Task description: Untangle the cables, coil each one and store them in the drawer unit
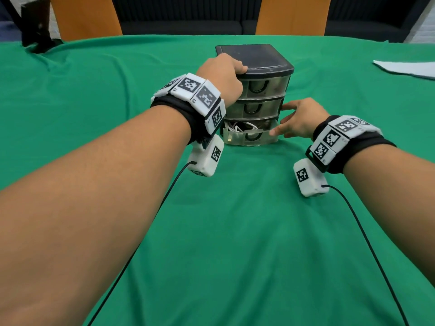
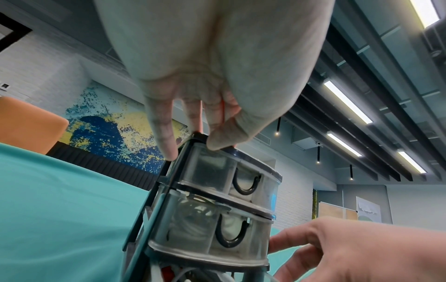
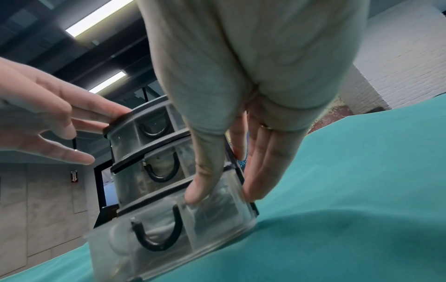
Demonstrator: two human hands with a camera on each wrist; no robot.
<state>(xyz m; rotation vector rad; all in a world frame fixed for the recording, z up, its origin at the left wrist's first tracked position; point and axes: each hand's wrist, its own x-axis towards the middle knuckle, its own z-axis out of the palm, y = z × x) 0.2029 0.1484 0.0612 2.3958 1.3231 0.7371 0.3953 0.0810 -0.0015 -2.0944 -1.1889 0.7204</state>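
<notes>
A small three-drawer unit (image 1: pixel 256 60) with a dark lid and clear drawers stands on the green cloth. Its bottom drawer (image 1: pixel 249 138) is pulled out a little, and white cables (image 1: pixel 237 127) lie coiled inside. My left hand (image 1: pixel 223 71) holds the lid's front-left corner, thumb on the front edge and fingers on the top and side (image 2: pixel 190 150). My right hand (image 1: pixel 294 118) is at the drawer's right end with its fingers straight. Its thumb presses the drawer front (image 3: pixel 212 219) and the other fingers lie along the right side. The upper two drawers are closed.
Green cloth (image 1: pixel 235 231) covers the whole table. A white sheet (image 1: pixel 404 69) lies at the far right and a black stand (image 1: pixel 35 27) at the far left. Two orange chair backs (image 1: pixel 84 17) stand behind the table. Black wrist-camera leads (image 1: pixel 146 231) trail toward me.
</notes>
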